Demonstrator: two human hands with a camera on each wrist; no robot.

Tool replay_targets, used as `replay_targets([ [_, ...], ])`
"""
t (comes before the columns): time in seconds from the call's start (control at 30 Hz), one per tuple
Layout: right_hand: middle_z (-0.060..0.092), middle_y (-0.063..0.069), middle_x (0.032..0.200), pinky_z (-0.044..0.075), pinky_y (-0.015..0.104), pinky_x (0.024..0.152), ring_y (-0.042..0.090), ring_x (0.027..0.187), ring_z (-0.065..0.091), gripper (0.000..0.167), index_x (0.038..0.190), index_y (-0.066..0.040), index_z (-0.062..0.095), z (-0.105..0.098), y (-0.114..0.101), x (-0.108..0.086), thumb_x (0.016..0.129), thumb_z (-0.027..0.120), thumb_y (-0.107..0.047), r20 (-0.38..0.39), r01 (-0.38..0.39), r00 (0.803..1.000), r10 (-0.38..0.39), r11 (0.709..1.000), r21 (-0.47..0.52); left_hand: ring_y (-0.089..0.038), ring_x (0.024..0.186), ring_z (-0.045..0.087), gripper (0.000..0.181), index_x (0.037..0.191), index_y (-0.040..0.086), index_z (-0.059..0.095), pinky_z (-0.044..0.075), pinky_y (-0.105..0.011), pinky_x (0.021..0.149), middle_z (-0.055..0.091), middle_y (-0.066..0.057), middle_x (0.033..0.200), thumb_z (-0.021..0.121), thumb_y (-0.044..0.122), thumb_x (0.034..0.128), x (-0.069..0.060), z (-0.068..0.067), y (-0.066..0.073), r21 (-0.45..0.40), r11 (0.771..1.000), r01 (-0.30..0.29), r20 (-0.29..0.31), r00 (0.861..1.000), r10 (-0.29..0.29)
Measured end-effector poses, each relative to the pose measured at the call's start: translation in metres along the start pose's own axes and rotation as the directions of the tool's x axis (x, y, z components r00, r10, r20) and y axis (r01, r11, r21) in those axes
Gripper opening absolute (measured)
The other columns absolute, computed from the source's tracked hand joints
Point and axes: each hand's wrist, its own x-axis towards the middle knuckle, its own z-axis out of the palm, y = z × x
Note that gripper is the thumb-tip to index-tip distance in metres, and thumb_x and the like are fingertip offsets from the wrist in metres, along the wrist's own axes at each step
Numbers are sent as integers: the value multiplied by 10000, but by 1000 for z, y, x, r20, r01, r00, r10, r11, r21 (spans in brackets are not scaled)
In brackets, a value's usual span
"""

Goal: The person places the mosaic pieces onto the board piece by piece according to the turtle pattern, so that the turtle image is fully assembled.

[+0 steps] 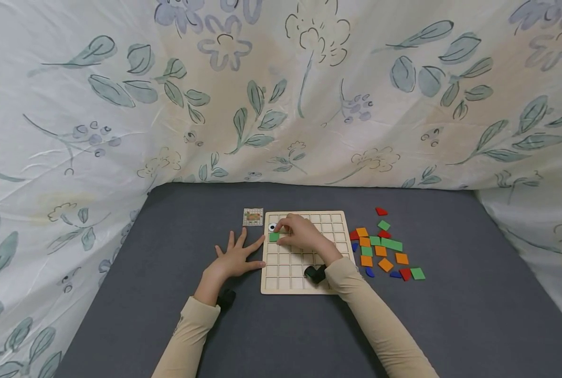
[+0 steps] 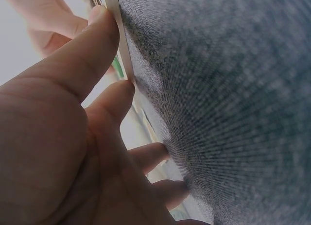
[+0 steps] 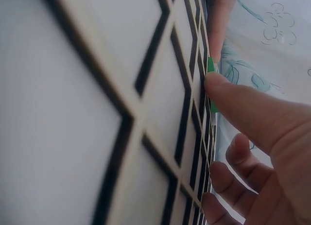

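Beige sleeves (image 1: 380, 320) lead to a left hand (image 1: 233, 261), fingers spread beside the board (image 1: 285, 270), and a right hand (image 1: 301, 233), thumb at the green tile (image 1: 274, 237) near its left edge; whether it pinches, I can't tell. A dragging fingertip could knock the eye tile (image 1: 272, 227) askew.

Green piece (image 1: 274, 237), pale gridded board (image 1: 284, 284)

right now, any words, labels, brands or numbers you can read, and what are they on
No words, labels, brands or numbers are readable.
Small printed card: any text is too small to read.
White piece: a dark round mark, too small to make out.
Grid board: no lettering visible.
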Motion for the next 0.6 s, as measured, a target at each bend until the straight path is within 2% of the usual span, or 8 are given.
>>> replay_targets([
  [0.37, 545, -17, 907, 412, 284, 657, 121, 739, 473, 207, 1026, -229, 692, 2, 3, 0, 832, 702, -301, 7, -11, 1000, 11, 999, 33, -461, 1372, -130, 710, 1476, 315, 235, -17, -763, 960, -30, -186, 1548, 559, 507, 874, -1, -1, 2, 4, 1000, 6, 0, 1000, -6],
  [0.6, 540, -22, 856, 377, 269, 605, 123, 688, 455, 188, 1020, -221, 699, 2, 2, 1, 839, 696, -271, -4, 1, 1000, -1, 999, 48, -452, 1372, -147, 722, 1475, 320, 234, -44, -755, 964, -48, -180, 1547, 570, 509, 865, -2, -1, 3, -24, 1000, 15, 1, 1000, -15],
])
